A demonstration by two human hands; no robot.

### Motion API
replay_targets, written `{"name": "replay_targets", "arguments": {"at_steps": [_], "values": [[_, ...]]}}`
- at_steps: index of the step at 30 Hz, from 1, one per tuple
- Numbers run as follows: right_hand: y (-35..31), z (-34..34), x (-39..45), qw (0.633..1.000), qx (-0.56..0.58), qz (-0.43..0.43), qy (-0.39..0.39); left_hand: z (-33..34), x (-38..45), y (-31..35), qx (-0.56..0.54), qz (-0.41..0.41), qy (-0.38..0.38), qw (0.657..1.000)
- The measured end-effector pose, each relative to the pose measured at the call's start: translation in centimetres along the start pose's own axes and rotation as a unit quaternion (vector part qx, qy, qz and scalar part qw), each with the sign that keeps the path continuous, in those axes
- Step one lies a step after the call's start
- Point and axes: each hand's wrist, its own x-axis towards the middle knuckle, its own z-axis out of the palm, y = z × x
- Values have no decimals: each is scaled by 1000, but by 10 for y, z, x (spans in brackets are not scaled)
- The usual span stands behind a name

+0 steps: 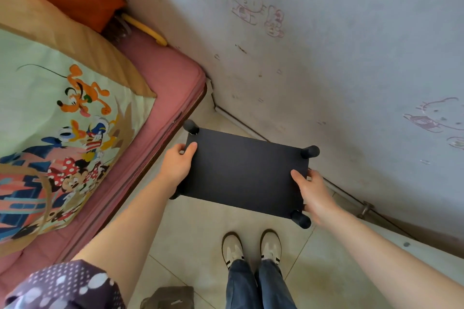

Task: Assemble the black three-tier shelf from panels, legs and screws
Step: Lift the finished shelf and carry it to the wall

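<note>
A purple sleeve (62,286) with white dots, blue jeans (258,286), and cream sneakers (252,247) with dark stripes.

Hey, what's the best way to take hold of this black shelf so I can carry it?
Grip the black shelf by its two short ends, one hand from each side, as the left hand and right hand do now. The top panel is flat and wide, and round leg caps fill the corners, so mid-edge holds probably balance it best.

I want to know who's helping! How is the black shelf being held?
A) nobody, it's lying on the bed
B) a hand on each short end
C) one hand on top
B: the left hand grips one short end of the black shelf and the right hand grips the other.
</note>
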Motion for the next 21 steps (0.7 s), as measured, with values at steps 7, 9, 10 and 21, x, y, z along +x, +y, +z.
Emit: {"name": "replay_targets", "arguments": {"at_steps": [7, 9, 10, 21], "values": [[-39, 13, 19, 998, 64, 23, 11, -10, 49, 69, 113, 92, -21, 989], [-46, 16, 25, 997, 73, 31, 2, -10, 61, 84, 149, 115, -31, 982], [-49, 17, 27, 996, 78, 35, -1, -11, 66, 91, 168, 127, -36, 977], [-63, 24, 41, 995, 99, 28, -5, -8, 94, 121, 227, 194, -36, 953]]}}
